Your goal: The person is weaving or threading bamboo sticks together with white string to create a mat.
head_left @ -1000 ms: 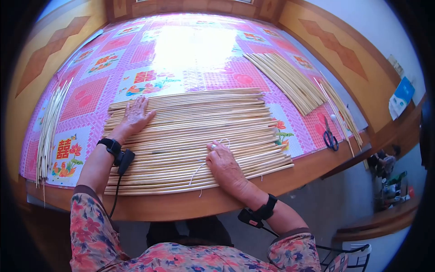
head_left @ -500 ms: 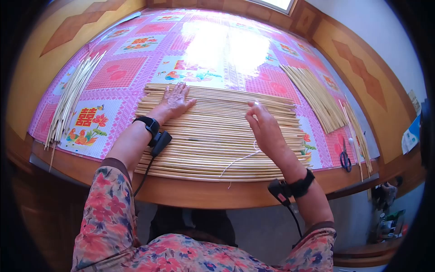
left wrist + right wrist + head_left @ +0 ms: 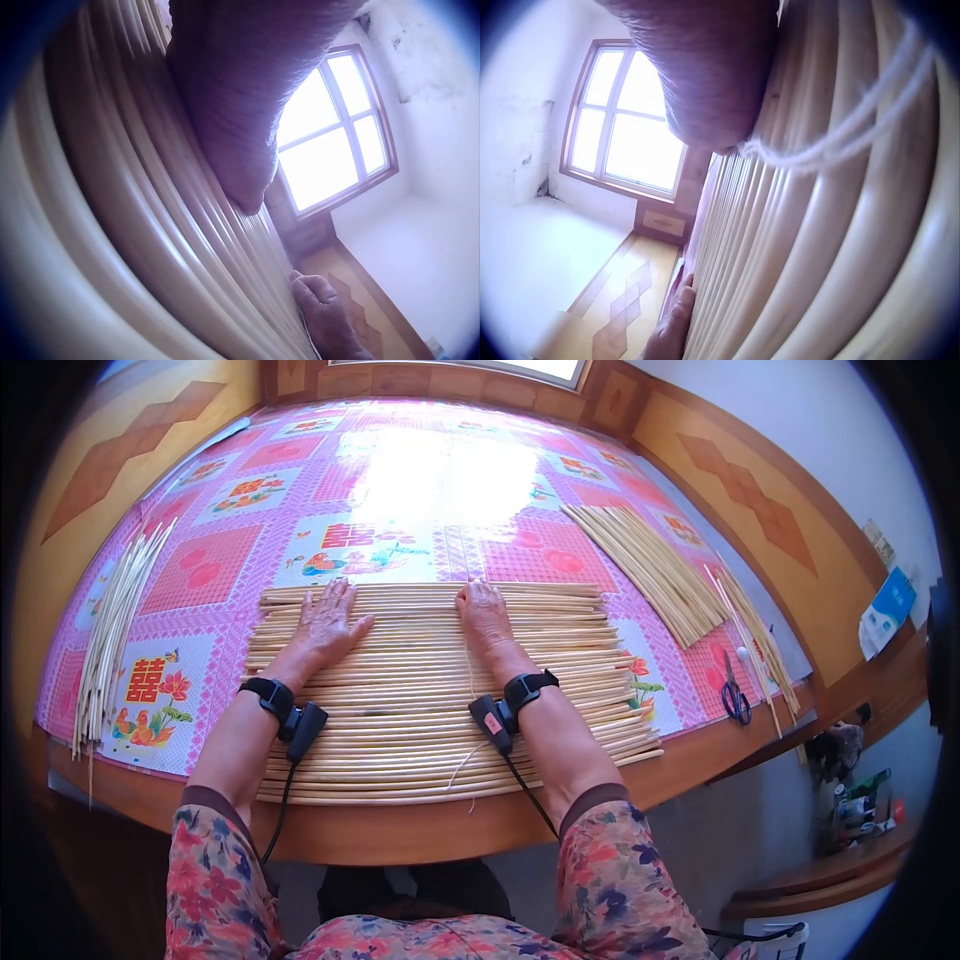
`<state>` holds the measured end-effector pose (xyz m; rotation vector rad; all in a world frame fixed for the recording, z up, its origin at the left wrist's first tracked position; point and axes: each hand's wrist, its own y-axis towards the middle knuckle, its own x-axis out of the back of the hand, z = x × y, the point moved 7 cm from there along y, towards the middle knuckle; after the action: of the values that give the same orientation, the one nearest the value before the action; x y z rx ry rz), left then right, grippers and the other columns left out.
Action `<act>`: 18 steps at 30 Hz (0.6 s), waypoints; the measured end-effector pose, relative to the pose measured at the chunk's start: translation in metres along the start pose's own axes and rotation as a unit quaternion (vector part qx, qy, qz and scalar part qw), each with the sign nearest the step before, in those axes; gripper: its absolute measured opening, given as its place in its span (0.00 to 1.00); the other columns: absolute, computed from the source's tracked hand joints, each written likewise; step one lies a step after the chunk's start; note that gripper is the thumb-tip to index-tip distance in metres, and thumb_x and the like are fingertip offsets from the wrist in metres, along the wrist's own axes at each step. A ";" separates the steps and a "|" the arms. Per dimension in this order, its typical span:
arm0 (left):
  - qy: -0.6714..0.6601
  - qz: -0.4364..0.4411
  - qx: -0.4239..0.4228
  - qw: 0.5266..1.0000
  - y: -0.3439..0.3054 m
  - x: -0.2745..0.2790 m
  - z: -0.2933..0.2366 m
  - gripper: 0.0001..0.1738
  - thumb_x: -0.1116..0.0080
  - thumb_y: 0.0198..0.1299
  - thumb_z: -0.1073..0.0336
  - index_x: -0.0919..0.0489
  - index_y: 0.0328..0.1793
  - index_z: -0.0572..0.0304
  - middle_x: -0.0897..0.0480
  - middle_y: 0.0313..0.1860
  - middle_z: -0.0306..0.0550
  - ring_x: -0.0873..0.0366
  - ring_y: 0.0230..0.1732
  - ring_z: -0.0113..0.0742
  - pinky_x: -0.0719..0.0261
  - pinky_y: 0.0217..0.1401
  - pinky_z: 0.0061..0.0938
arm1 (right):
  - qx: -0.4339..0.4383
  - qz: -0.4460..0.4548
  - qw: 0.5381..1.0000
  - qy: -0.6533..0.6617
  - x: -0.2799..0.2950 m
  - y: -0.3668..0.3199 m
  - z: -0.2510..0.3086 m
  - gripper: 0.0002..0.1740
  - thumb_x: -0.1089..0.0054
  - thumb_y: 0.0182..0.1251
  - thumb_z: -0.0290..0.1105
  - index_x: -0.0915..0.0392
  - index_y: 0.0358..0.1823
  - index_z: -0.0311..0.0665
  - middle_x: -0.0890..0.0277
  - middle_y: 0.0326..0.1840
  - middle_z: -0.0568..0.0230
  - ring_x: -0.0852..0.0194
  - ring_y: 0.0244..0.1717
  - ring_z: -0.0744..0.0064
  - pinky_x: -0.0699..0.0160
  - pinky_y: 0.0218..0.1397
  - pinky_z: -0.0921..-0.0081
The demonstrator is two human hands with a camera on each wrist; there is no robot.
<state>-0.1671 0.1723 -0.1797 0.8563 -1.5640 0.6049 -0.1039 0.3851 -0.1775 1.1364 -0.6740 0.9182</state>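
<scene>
A wide row of pale, smooth stalks point(image 3: 400, 705) lies side by side across the front of the table. My left hand point(image 3: 326, 630) rests flat on the row's far left part, fingers spread and thumb out. To its right, my right hand point(image 3: 484, 618) is at the far edge of the row with fingers curled, pinching a white string point(image 3: 810, 159). From under that hand the string trails back over the stalks toward the near edge. The pinching fingertips are partly hidden in the head view.
Thin sticks point(image 3: 118, 630) lie at the left. Another bundle of stalks point(image 3: 650, 570) lies at the right, beside a few thinner sticks point(image 3: 760, 630) and dark-handled scissors point(image 3: 735, 695). A patterned pink cloth point(image 3: 205, 565) covers the table, whose wooden front edge point(image 3: 400, 832) is bare.
My right hand has gone from the near middle of the row to its far edge, drawing the string along. My left hand stays flat on the stalks.
</scene>
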 end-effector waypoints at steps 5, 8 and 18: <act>0.004 0.006 0.003 1.000 0.001 0.000 0.000 0.39 0.66 0.60 0.40 0.48 0.69 0.63 0.52 0.71 0.54 0.61 0.73 0.43 0.68 0.71 0.46 | -0.001 -0.010 1.000 0.002 -0.002 0.001 -0.005 0.07 0.54 0.60 0.32 0.30 0.35 0.36 0.30 0.41 0.51 0.36 0.54 0.54 0.44 0.62 0.60; -0.004 0.005 0.003 1.000 -0.003 0.001 -0.001 0.39 0.65 0.60 0.41 0.48 0.69 0.62 0.52 0.71 0.54 0.62 0.73 0.43 0.68 0.71 0.46 | 0.002 -0.020 0.999 0.035 -0.003 0.001 -0.005 0.07 0.54 0.60 0.31 0.30 0.34 0.37 0.30 0.40 0.51 0.35 0.53 0.54 0.43 0.61 0.60; 0.020 0.015 0.008 1.000 0.001 0.002 -0.001 0.39 0.63 0.60 0.42 0.50 0.69 0.63 0.52 0.71 0.55 0.60 0.73 0.44 0.66 0.71 0.45 | -0.010 -0.068 0.984 0.165 0.008 0.004 -0.013 0.05 0.50 0.58 0.31 0.29 0.30 0.37 0.29 0.35 0.53 0.34 0.45 0.54 0.39 0.52 0.61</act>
<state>-0.1673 0.1730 -0.1771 0.8299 -1.5408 0.6533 -0.1040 0.3999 -0.1727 0.9702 -0.3299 0.9521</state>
